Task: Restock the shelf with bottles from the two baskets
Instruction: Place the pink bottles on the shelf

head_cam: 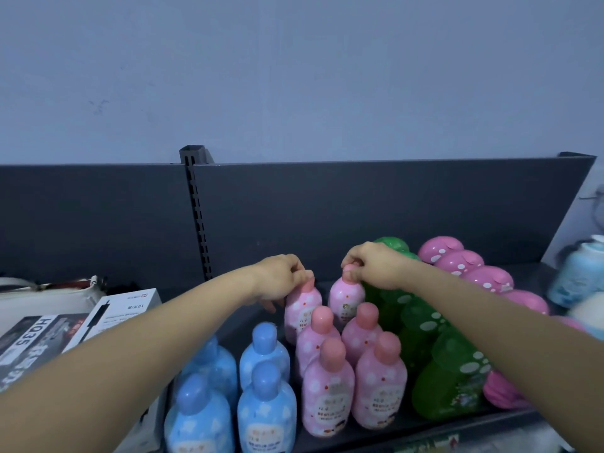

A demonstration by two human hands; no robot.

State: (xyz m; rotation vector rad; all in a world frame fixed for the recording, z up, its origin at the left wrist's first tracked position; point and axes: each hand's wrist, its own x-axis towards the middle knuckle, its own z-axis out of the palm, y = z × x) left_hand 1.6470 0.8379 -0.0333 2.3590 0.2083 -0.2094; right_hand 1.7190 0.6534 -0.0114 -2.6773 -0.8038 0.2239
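Now the left hand [281, 279] pinches the cap of the left bottle [302, 310], and the right hand [372, 266] that of the right bottle [345, 299], both near the shelf [327, 217] back edge. Best set them upright, squared behind the pink rows [328, 384], then release.

View: one wide-angle camera worn on the person's head.
Facing: forward and down, along both forearms toward the shelf [359, 207] beyond the grips.
Nearness: close; left grip [277, 279] and right grip [376, 266] sit mid-frame, with bottles [327, 387] nearer the camera than them.
Edges: wall [294, 76] above the grips, boxes [114, 318] left of the left grip.
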